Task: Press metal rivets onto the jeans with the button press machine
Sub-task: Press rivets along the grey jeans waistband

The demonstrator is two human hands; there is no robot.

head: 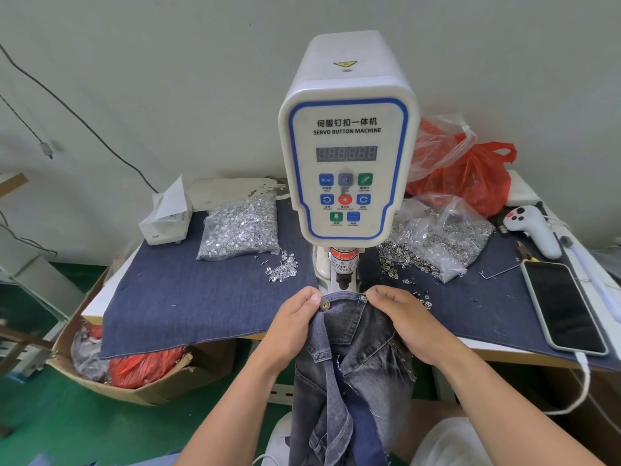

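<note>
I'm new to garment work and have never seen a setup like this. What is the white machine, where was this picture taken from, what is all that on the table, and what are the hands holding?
The single picture comes from a camera worn on the worker's head, looking down at their own hands. The tall white machine with a blue-edged button panel is labelled "Servo Button Machine"; its pressing head sits just below the panel. The left hand and right hand each pinch the waistband of the grey-blue denim jeans, holding it under that head. The waistband already carries a metal button and a small rivet. On the blue denim cloth covering the table lie a clear bag of silver tack-like pieces, a clear bag of ring-shaped metal parts, a tissue box, red plastic bags, a white handheld controller and a dark-screened smartphone.
</note>
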